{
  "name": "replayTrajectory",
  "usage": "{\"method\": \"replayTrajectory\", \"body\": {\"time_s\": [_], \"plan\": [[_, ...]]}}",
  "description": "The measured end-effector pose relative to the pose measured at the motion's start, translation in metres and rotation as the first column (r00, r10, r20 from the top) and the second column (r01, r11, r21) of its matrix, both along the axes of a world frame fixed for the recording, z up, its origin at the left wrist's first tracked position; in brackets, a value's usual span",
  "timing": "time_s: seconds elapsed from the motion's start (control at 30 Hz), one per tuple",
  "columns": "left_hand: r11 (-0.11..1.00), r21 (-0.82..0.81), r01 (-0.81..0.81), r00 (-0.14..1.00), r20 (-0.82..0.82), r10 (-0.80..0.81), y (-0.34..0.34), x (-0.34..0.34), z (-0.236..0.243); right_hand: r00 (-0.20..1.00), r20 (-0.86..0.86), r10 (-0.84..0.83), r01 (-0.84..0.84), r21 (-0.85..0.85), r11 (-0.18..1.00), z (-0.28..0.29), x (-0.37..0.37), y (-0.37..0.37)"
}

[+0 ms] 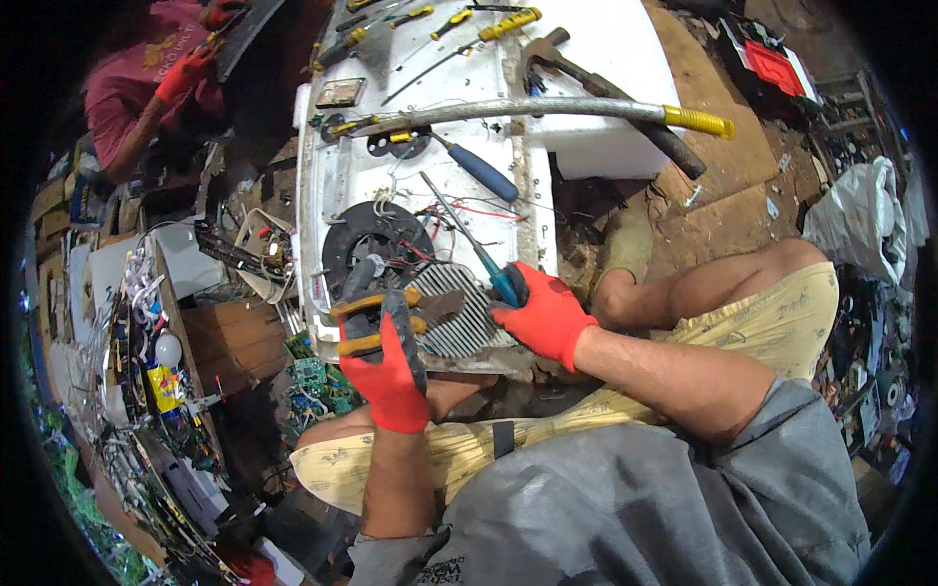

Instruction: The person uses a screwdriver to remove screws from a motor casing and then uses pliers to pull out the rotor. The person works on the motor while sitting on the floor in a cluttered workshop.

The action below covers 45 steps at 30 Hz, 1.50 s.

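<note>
Plainly, the head view shows one person seated over one white panel (344,176), working with two gloved hands. The left hand (391,366) is partly closed around one pair of pliers (434,310) — two yellow handles, spread apart, with the dark head pointing right. The right hand (547,314) is closed about one teal screwdriver (500,281), its shaft running up and to the left; whether the tip touches anything cannot be told.

Beneath the pliers, at the near end of the panel, lies one ribbed plate (467,330); contact between the two cannot be confirmed. Just beyond it sits one round black part (344,234), with several thin wires, red ones among them, alongside.

Farther up are one blue screwdriver (481,173), one long bar (547,107) with a yellow grip, and one hammer (611,95), its handle crossing under the bar. At the far end lie at least four yellow-handled tools (510,23).

At upper left, one co-worker (151,78) — two red gloves visible — holds one dark flat object (246,37). One red tray (772,66) and one white bag (860,223) stand at right.
</note>
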State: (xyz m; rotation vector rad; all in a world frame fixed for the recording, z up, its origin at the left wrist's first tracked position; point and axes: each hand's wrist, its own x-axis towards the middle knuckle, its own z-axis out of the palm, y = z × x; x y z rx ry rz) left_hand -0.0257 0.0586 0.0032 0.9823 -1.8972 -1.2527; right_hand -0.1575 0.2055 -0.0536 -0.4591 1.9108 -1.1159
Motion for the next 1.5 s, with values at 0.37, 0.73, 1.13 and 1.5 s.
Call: {"method": "replayTrajectory", "body": {"time_s": [0.37, 0.73, 1.13, 1.5], "plan": [[0.987, 0.162, 0.003, 0.985, -0.168, 0.024, 0.015, 0.000, 0.000, 1.000, 0.008, 0.017, -0.018, 0.035, 0.999, 0.004, -0.005, -0.003], [0.996, 0.084, 0.006, 0.992, -0.124, 0.004, 0.020, -0.006, 0.002, 1.000, -0.015, 0.019, -0.019, -0.015, 1.000, -0.001, -0.002, -0.001], [0.997, 0.028, -0.073, 0.993, -0.088, 0.075, 0.014, -0.007, 0.000, 1.000, -0.016, 0.007, -0.008, -0.047, 0.999, -0.006, -0.001, -0.001], [0.963, 0.234, 0.130, 0.948, -0.314, -0.051, -0.105, -0.069, 0.047, 0.998, -0.062, 0.004, -0.004, 0.001, 1.000, -0.007, -0.004, 0.004]]}}
